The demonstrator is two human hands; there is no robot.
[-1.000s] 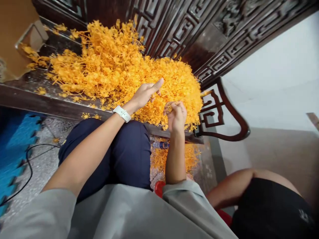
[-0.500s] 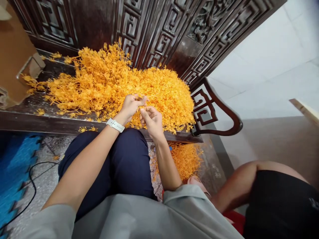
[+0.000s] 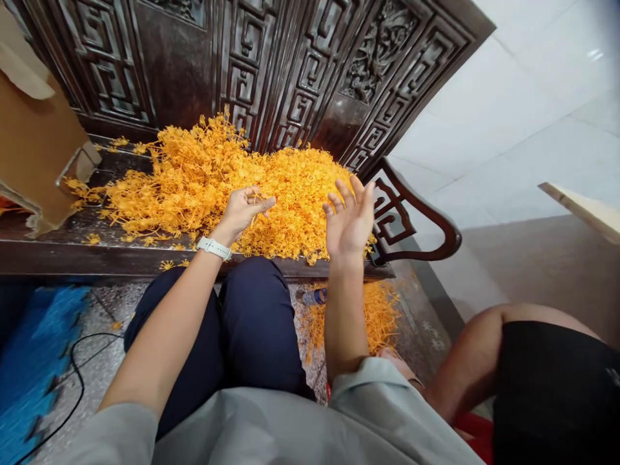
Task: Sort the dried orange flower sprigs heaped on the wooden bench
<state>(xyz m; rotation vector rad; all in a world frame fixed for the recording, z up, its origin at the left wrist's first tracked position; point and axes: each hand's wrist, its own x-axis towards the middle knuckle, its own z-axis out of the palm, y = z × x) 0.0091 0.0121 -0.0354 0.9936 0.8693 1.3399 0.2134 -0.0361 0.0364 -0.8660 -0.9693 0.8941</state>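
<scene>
Sitting before a heap of bright orange plastic flower sprigs [image 3: 203, 174], the person has both forearms stretched forward over a knee in dark blue trousers [image 3: 252, 323]. The heap lies straight ahead of the hands on the seat of a dark carved wooden bench [image 3: 72, 255]. Its long axis runs left to right along the seat, from a brown cardboard box [image 3: 33, 148] to the curled wooden armrest [image 3: 416, 226].

The left hand [image 3: 242, 212], with a white wristwatch [image 3: 213, 248] on its wrist, is the nearer one. It rests at the heap's near edge with its fingers curled, thumb pressed to forefinger on a thin orange sprig [image 3: 256, 197]. The right hand [image 3: 349, 225] is released and holds nothing. Its palm is turned up toward the camera and its fingers are spread, raised above the heap's right end and apart from it.

Below the bench edge, a smaller scatter of orange sprigs [image 3: 380, 316] lies on the speckled floor [image 3: 97, 303], just beside a small bottle [image 3: 314, 296]. Another person's bare leg [image 3: 479, 361] shows at the right.
</scene>
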